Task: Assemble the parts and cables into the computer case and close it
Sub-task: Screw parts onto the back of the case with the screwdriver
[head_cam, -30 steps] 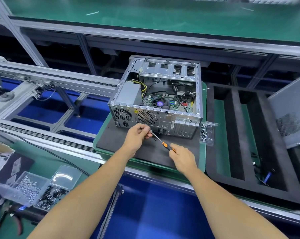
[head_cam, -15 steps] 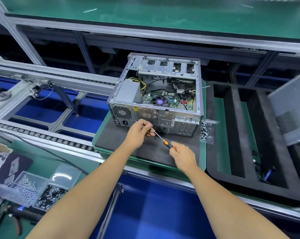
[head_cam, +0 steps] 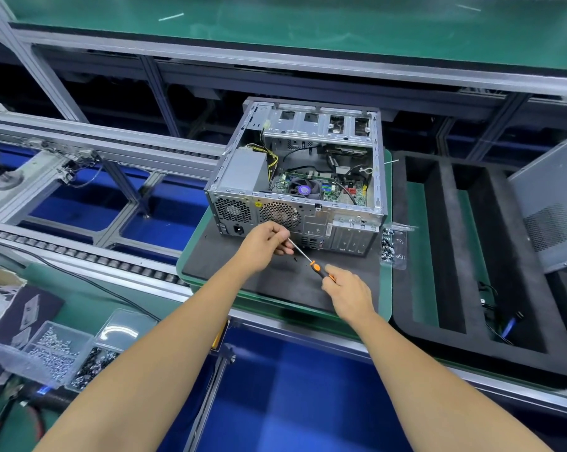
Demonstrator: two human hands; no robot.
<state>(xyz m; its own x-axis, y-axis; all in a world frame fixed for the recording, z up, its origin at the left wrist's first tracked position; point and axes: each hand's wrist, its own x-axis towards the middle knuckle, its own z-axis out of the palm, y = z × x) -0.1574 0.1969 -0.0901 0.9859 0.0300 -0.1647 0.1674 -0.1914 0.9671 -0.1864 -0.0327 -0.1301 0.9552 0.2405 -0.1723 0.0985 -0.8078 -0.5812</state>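
Change: vs 1 s ago, your hands sit in nearly the same pose; the view has shifted a little, and the case looks unmoved on its mat. A small dark speck, poss. a screw, now shows on the mat under the shaft; can't tell what it is.
Left hand (head_cam: pixel 266 241): fingers curled, pinching the tip end of the screwdriver (head_cam: pixel 308 258) shaft. Whether a screw sits on the tip is hidden by the fingers.
Right hand (head_cam: pixel 349 293): wrapped round the orange/black handle, tool angled up-left toward your left hand.
Meaning: I judge you're loading or seating a screw on the bit, not driving yet. No fastening progress seen in this interval.
Computer case (head_cam: pixel 300 177): on the black mat (head_cam: pixel 275 282) atop the green tray, rear panel facing you, top side open. PSU, motherboard w/ fan and cables visible inside.
Side panel (head_cam: pixel 549 203): grey, off the case, leaning at far right, well apart. Closing step not yet done.
Screw bag (head_cam: pixel 393 244): clear, just beside the case's right rear corner, on the mat edge.
Screw boxes (head_cam: pixel 57 353): clear bins on the desk at lower left, near pliers.
Foam tray (head_cam: pixel 471 256): black, right of the case, loose cables in its slots.
Obstruction: none betw. tool and rear panel. Loose cables inside the case could foul the panel later, in my judgement.
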